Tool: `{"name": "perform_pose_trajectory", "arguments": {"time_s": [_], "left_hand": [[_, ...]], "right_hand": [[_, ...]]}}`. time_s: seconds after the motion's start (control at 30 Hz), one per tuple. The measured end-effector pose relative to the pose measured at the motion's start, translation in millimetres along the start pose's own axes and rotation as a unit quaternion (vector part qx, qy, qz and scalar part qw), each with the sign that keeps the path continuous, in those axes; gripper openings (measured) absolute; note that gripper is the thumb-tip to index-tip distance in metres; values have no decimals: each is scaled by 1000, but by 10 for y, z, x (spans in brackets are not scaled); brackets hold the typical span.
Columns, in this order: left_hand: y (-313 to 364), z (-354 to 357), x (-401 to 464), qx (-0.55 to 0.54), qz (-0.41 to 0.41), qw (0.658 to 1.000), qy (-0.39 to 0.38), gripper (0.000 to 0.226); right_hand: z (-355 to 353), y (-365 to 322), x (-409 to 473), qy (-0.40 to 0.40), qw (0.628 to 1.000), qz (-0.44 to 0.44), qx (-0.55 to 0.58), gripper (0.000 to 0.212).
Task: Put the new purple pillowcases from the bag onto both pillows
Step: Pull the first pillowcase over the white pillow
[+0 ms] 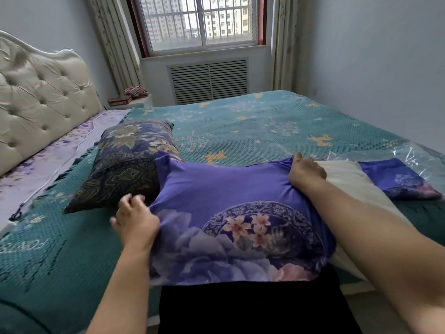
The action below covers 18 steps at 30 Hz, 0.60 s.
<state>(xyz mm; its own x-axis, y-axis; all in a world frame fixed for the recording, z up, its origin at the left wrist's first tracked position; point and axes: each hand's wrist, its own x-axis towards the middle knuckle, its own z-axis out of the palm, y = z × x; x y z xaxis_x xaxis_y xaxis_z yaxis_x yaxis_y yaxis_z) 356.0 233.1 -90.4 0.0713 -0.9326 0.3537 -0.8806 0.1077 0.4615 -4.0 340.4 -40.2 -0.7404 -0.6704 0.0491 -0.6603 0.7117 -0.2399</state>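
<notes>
A purple flowered pillowcase [226, 213] covers most of a white pillow [346, 182] lying across the bed's near edge; the pillow's bare right end sticks out. My left hand [134, 219] pinches the pillowcase's left edge. My right hand [305, 173] grips its upper right edge beside the bare pillow end. A second pillow [127, 162] in a dark blue patterned cover lies to the left, touching the purple one. Another folded purple pillowcase [395, 179] rests at the right, partly on a clear plastic bag [423, 157].
The bed wears a teal patterned bedspread [252, 126]. A cream tufted headboard [41, 97] stands at the left. Beyond the bed are a nightstand with small items [130, 98], a radiator grille and a window. A wall runs along the right.
</notes>
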Motion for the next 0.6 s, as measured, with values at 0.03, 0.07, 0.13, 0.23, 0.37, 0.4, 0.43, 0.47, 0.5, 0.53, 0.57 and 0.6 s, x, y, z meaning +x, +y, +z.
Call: {"name": "perform_pose_trajectory", "arguments": {"time_s": [0.03,0.07,0.13,0.23,0.37,0.4,0.43,0.47,0.5,0.53,0.57,0.6], "left_hand": [[136,0,87,-7,57,998,1,39],[307,6,178,-16,107,994,-20,43],[692,89,324,-20,164,981,-98,49],[1138,345,450,23,205,959,-196,57],[1373,572,430,117,216,943,-223,60],[1373,596,391,132,227,942,-207,59],[1365,616,340,140,239,942,-190,59],[1345,637,297,143,247,942,-177,58],[1316,667,290,144,251,942,-168,59],[1291,684,288,144,251,943,-161,58],[1275,695,303,141,254,944,-155,58],[1268,706,330,139,258,945,-149,57]], "right_hand": [[-29,-41,53,-5,1000,0,-24,46],[-64,-85,116,-13,999,1,-46,47],[-88,-157,239,-41,997,-13,-66,49],[-85,-270,408,-82,995,-50,-36,41],[-94,-402,682,-133,989,-57,4,44],[-95,-437,730,-143,989,-46,11,44],[-89,-454,797,-149,988,-44,8,41],[-79,-459,865,-161,986,-43,5,36],[-51,-472,947,-181,982,-47,-6,29],[-13,-478,1010,-202,978,-54,0,23],[35,-507,1038,-219,974,-63,1,17],[79,-574,1053,-246,966,-73,-7,17]]}}
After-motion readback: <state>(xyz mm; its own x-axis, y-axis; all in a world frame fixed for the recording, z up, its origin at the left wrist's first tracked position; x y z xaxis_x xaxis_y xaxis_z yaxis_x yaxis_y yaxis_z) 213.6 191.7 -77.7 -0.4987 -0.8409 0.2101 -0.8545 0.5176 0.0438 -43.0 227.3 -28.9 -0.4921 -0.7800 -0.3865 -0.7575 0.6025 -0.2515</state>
